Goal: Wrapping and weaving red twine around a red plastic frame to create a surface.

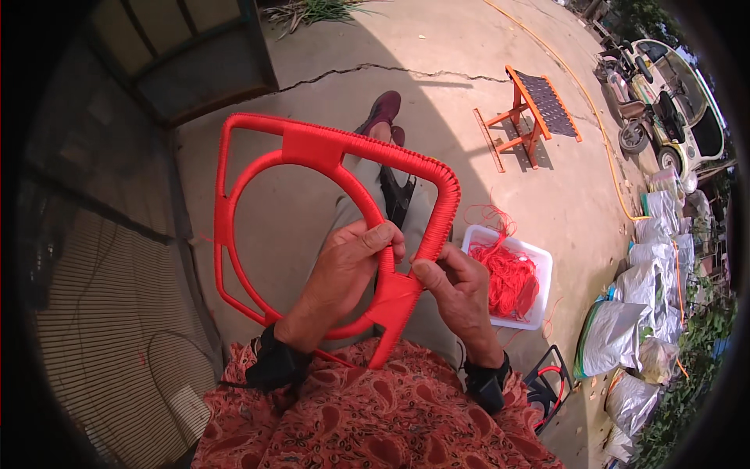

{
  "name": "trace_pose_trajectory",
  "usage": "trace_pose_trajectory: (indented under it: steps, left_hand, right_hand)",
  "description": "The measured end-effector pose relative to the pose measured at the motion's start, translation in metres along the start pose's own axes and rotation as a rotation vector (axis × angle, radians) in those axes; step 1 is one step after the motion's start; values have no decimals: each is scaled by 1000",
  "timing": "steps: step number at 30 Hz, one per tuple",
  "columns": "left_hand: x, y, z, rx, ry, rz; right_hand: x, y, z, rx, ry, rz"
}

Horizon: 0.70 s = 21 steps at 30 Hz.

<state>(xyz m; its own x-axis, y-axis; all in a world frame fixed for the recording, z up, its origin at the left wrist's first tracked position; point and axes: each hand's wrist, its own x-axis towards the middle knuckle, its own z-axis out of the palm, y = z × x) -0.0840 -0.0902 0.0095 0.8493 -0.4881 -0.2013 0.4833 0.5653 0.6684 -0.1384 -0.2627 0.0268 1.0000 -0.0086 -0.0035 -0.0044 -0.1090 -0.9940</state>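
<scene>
Across my lap rests a red cord-wrapped frame (311, 147), a rounded rectangle with a ring inside it, joined by broad wrapped bands. My left hand (341, 266) is closed around the ring on its right side, thumb on top. On the outer bar just to the right, my right hand (459, 291) pinches with thumb and forefinger near a wrapped band; any cord end between those fingertips is too small to make out. Beside my right hand stands a white plastic basin (546, 270) holding a tangle of red cord (509, 283), with loose strands trailing over its rim.
An orange folding stool (544, 102) with a dark woven seat stands ahead to the right. Beyond it runs a yellow hose (574, 82). White sacks (617, 336) and a small vehicle (691, 102) line the right side. A dark-framed door (199, 66) is at left.
</scene>
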Motion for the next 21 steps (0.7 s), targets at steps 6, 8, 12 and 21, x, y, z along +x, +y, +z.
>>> trace_pose_trajectory:
  steps: [6,8,12,21]
  left_hand:
    - [-9,-11,1,49,57,54]
    - [-11,-10,4,27,76,47]
    - [-4,0,5,63,48,28]
    - [4,3,-6,51,-20,102]
  right_hand:
    - [0,1,2,-24,-22,4]
    - [0,2,1,-45,-26,-4]
    - [1,1,4,21,16,-45]
    - [0,-2,3,-14,-31,-23]
